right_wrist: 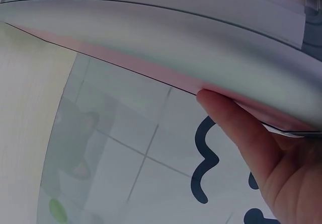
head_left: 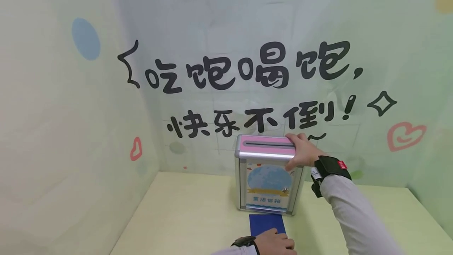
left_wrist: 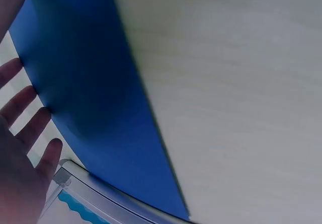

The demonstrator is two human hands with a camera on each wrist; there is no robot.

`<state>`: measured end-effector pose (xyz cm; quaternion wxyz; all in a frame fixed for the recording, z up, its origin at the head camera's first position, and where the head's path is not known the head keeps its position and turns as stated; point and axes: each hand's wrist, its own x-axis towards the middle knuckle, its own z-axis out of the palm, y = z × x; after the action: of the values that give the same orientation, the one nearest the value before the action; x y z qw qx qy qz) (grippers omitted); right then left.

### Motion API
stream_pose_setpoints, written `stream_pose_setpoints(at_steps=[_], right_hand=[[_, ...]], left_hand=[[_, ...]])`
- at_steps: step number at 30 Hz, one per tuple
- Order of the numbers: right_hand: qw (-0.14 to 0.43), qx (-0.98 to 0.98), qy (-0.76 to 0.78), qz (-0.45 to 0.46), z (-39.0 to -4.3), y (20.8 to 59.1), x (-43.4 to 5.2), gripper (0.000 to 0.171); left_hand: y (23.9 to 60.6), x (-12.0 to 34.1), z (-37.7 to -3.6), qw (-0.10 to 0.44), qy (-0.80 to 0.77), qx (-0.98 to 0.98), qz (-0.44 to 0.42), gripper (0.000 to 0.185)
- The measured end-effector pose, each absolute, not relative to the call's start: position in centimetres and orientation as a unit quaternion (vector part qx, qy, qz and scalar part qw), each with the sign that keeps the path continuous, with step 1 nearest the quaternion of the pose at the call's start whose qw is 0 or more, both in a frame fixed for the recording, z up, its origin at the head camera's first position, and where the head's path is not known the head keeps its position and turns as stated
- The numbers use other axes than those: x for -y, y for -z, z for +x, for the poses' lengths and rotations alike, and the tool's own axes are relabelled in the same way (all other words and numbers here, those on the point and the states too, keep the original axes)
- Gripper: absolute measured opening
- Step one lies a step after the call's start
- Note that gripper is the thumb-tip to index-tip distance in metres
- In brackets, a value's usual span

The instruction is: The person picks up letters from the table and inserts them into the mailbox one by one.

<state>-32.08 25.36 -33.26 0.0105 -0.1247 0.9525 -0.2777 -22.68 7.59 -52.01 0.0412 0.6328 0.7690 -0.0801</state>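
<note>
A clear-walled box [head_left: 267,184] with a pink slotted lid [head_left: 263,146] stands on the pale table [head_left: 184,215] against the back wall. My right hand [head_left: 296,152] grips the lid's right end, fingers over the top and thumb on the front. In the right wrist view one finger [right_wrist: 236,128] lies under the lid's edge [right_wrist: 151,38]. A dark blue card [head_left: 266,222] lies flat in front of the box. My left hand [head_left: 277,242] rests on its near end. The left wrist view shows straight, spread fingers [left_wrist: 27,128] beside the blue card [left_wrist: 100,98].
Pale green walls with black lettering and coloured hearts and dots close in the table at the back [head_left: 247,70] and on both sides. Bare tabletop [left_wrist: 241,93] lies left and right of the box. The box's metal bottom frame [left_wrist: 95,194] meets the card's far end.
</note>
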Motion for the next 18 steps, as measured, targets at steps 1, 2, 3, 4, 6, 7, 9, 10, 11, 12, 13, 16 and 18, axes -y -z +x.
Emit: stream_pose_setpoints(at_steps=[1,2,3,4,6,7,9,10,11,12,13,16,18], right_hand=[[0.009,-0.952,0.278,-0.125,-32.1,33.3,-25.4,0.102],[0.008,-0.952,0.279,-0.125,-32.1,33.4,-25.4,0.102],[0.008,-0.952,0.28,-0.125,-32.2,33.4,-25.4,0.102],[0.008,-0.952,0.28,-0.125,-32.2,33.5,-25.5,0.102],[0.006,-0.952,0.281,-0.123,-32.3,33.6,-25.5,0.102],[0.006,-0.952,0.281,-0.123,-32.3,33.6,-25.6,0.102],[0.005,-0.952,0.281,-0.119,-32.4,33.6,-25.7,0.103],[0.004,-0.952,0.281,-0.118,-32.4,33.6,-25.6,0.103],[0.004,-0.952,0.283,-0.116,-32.3,33.6,-25.5,0.103],[0.004,-0.952,0.283,-0.117,-32.3,33.5,-25.4,0.103],[0.005,-0.952,0.284,-0.117,-32.3,33.5,-25.4,0.102],[0.005,-0.952,0.284,-0.115,-32.2,33.3,-25.3,0.102],[0.005,-0.952,0.284,-0.114,-32.2,33.4,-25.3,0.103]], left_hand=[[52.1,-7.9,-22.8,0.029,0.099,-0.765,0.636,0.031],[52.3,-8.1,-22.9,0.015,0.116,-0.761,0.638,0.032],[52.6,-8.3,-23.0,0.002,0.129,-0.757,0.64,0.032],[52.8,-8.5,-23.1,-0.008,0.138,-0.755,0.641,0.031],[53.4,-8.8,-23.3,-0.017,0.15,-0.755,0.639,0.031],[53.6,-9.0,-23.4,-0.017,0.155,-0.755,0.636,0.031],[53.9,-9.4,-23.6,-0.007,0.159,-0.76,0.63,0.03],[54.0,-9.4,-23.6,0.006,0.162,-0.764,0.624,0.03],[54.0,-9.5,-23.7,0.021,0.164,-0.768,0.619,0.03],[53.9,-9.6,-23.8,0.037,0.166,-0.77,0.614,0.031],[53.8,-9.7,-23.8,0.054,0.168,-0.771,0.612,0.032],[53.5,-9.9,-24.2,0.115,0.152,-0.777,0.599,0.034],[53.4,-10.0,-24.7,0.171,0.124,-0.78,0.589,0.033]])
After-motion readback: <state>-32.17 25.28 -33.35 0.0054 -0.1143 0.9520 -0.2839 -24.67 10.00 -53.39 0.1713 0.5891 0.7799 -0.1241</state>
